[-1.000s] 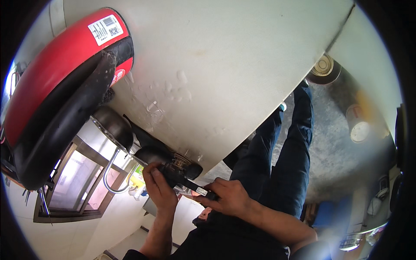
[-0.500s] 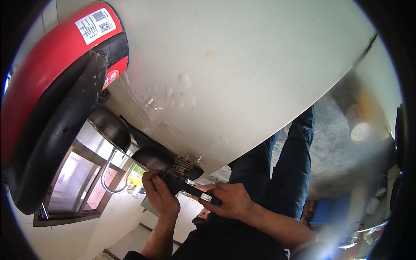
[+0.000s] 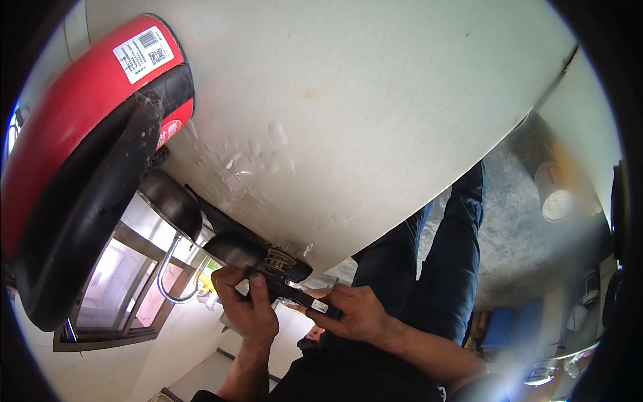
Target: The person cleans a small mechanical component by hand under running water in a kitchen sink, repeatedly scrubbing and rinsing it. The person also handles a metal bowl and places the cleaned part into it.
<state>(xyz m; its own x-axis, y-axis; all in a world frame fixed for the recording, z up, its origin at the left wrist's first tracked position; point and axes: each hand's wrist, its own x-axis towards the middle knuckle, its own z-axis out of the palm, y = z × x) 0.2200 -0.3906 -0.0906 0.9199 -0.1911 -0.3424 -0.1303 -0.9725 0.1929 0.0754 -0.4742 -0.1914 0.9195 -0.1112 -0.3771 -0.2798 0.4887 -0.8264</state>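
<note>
My left hand [image 3: 246, 303] grips the black body of a device [image 3: 276, 289], its thumb pressed on the top. A coiled metal part [image 3: 279, 260] sits on the device, just beyond my fingers. My right hand [image 3: 355, 310] is closed around the device's black handle [image 3: 315, 303], which carries a small white label. Below the device my fingers are partly hidden. A dark round metal piece [image 3: 233, 248] lies behind my left hand, against the pale surface [image 3: 388, 87], which has wet-looking patches.
A large red and black object [image 3: 60, 147] fills the upper left. Beside it are a dark steel bowl [image 3: 171, 201], a curved faucet [image 3: 167, 281] and a window [image 3: 120, 288]. My legs [image 3: 449, 248] are over a grey floor, with a white container [image 3: 554, 201] at right.
My left fingers have shifted on the device, the thumb now more upright on it. The view has moved slightly, so more of the pale surface covers my feet and the round object at right.
</note>
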